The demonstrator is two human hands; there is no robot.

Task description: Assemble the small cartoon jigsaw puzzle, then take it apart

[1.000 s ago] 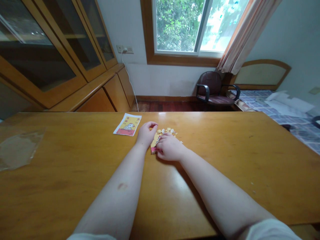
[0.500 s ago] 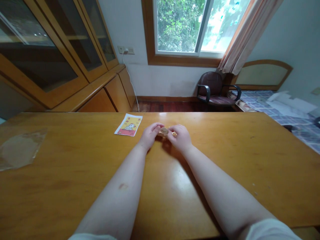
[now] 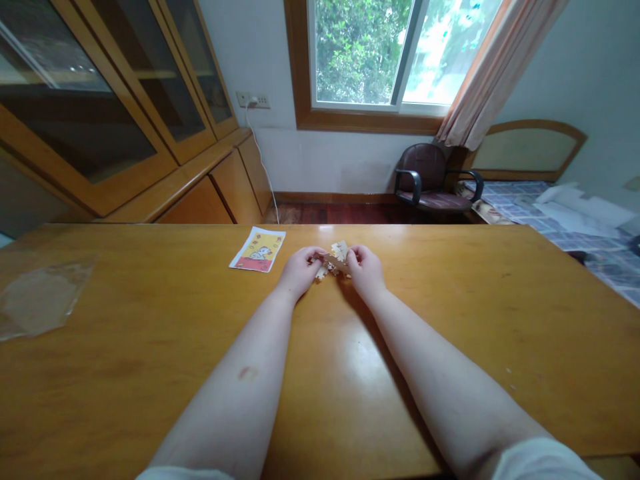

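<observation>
Both hands meet over the far middle of the wooden table. Between them is a brown-backed chunk of jigsaw puzzle, gripped at its left end by my left hand and at its right end by my right hand. The fingers of each are pinched closed. Just behind and below that chunk lie several pale puzzle pieces with knobbed edges, partly hidden by the hands. Left of my left hand, flat on the wood, is a yellow and pink picture card with a white cartoon animal.
A clear plastic bag lies at the table's left side. Small pale scraps are on the right part of the tabletop. Beyond the far edge stand a dark office chair, a bed and a wooden cabinet.
My hands have moved slightly apart and the brown chunk has changed angle, spanning the gap between them. Pale puzzle pieces beneath and behind it now show more fully.
</observation>
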